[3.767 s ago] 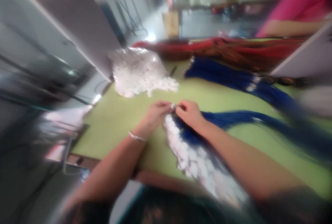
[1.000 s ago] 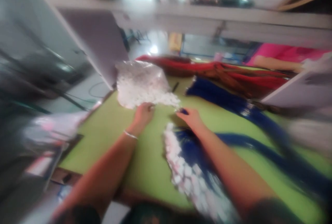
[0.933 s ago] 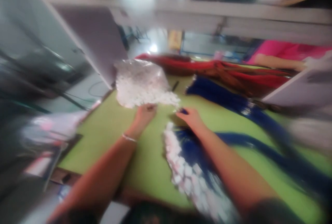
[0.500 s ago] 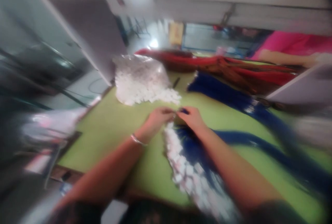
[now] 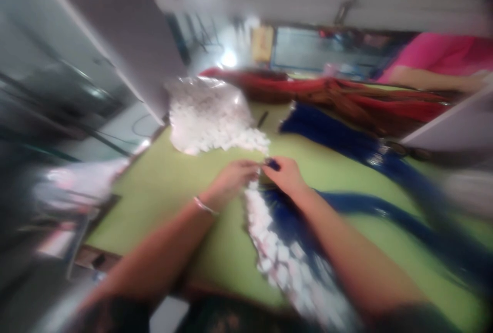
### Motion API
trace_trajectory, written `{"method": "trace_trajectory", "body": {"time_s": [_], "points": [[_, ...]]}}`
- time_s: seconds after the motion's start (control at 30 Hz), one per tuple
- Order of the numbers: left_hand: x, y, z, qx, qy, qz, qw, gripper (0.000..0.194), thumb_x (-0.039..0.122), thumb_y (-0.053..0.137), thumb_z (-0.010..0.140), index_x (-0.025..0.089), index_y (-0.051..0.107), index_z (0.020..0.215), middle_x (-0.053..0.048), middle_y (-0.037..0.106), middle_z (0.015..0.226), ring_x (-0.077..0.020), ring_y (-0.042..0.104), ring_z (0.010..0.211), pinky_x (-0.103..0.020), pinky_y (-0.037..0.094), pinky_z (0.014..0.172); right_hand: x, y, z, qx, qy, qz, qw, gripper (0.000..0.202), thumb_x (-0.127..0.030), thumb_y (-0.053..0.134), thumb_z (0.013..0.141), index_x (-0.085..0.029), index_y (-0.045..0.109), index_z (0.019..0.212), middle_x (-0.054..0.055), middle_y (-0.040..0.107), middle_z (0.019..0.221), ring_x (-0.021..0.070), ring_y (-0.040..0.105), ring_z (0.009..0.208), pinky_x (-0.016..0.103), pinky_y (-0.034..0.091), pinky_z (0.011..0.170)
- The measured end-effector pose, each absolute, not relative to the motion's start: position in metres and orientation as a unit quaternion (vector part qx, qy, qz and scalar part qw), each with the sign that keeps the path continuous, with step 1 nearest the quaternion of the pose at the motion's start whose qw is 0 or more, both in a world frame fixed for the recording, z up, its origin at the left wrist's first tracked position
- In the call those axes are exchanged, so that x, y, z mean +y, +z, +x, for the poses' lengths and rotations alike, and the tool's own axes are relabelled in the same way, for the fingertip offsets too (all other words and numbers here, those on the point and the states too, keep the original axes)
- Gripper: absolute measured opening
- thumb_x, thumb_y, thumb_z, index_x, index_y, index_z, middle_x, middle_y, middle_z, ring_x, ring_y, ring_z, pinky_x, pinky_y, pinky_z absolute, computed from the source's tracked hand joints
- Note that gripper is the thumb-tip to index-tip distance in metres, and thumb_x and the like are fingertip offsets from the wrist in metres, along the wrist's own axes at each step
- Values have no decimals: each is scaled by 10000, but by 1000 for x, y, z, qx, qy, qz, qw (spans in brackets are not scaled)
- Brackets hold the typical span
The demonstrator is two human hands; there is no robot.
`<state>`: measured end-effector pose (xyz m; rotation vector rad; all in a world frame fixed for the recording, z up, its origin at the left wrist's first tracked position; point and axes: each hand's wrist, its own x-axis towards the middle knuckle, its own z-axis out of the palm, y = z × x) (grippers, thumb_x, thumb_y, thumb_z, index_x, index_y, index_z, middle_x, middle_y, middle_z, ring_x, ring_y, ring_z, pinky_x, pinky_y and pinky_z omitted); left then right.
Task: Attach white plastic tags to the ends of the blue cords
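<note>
1. Nearest, a long trail of small white squarish tabs [image 5: 279,256] runs from just below the hands towards five o'clock, beside loose dark blue strands [image 5: 287,215].
2. The green-topped counter [image 5: 154,189] reaches from the hands to its edges at nine and seven o'clock.
3. The right hand [image 5: 283,172] has its grip closed on a dark blue tuft [image 5: 273,164], which pokes out at the fingertips.
4. The left hand [image 5: 242,172] meets it from nine o'clock, grip pinched; blur hides anything inside.
5. At eleven o'clock, a clear plastic bag [image 5: 210,85] holds many small white pieces [image 5: 215,130], some spilling towards the hands.
6. At two o'clock lies a dark blue bundle [image 5: 331,132] with a silvery band [image 5: 378,153].
7. Farther, red and brown strands [image 5: 308,89] stretch across, one o'clock.
</note>
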<state>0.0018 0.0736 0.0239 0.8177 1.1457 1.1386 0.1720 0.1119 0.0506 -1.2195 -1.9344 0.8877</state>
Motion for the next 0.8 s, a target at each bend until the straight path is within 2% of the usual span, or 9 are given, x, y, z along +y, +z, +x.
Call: {"method": "trace_trajectory", "body": {"time_s": [0.33,0.67,0.8], "points": [[72,28,1,488,522,328,618,158,256,730,724,114,678,767,-14,601,607,-63,504,507,-187,386,487,110,61,173,-700,396,-471,363,131,-280,615,643,-153,619,613,-2,597,598,132,523,598,226,391,561],[73,32,4,498,506,321,627,166,274,714,742,124,651,710,-17,595,588,-53,473,468,-176,313,414,106,61,172,-732,370,-458,343,145,-287,590,663,-156,591,601,-16,560,564,116,483,568,217,356,538],[72,33,4,496,508,318,629,174,264,738,719,118,645,705,-19,606,597,-49,472,465,-173,325,419,106,58,173,-744,359,-451,338,176,-311,582,696,-154,609,622,-6,583,583,122,496,577,223,364,553]]}}
